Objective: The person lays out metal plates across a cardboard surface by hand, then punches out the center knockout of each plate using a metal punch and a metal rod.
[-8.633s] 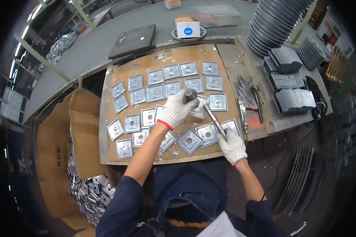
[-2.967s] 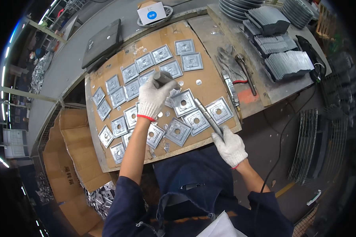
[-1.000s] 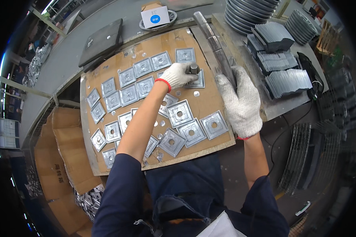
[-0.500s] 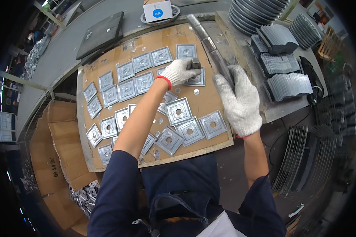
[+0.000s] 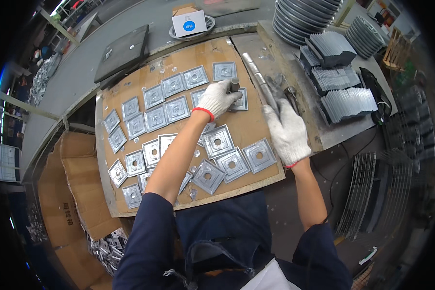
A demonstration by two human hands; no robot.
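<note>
My left hand (image 5: 218,100), in a white glove with a red cuff, grips a short metal punch (image 5: 235,85). The punch stands upright over a square metal plate (image 5: 243,100), partly hidden by the hand. My gloved right hand (image 5: 289,135) is closed round the lower end of a long metal bar (image 5: 259,77), which slants away to the far left. Farther plates, like the one at the back (image 5: 224,71), have unpierced centres. Plates nearer me, such as this one (image 5: 232,165), have a round hole in the middle.
The plates lie on a cardboard-covered board (image 5: 217,48). Stacked grey fins (image 5: 348,101) and round ribbed metal parts (image 5: 304,21) stand at the right. A white box (image 5: 189,24) sits at the back. Below left, an open carton (image 5: 89,193) stands beside a heap of metal pieces (image 5: 108,246).
My right hand and the bar have come down lower, toward the tabletop at the right. The left hand still holds the punch over the same plate. The view has shifted slightly.
</note>
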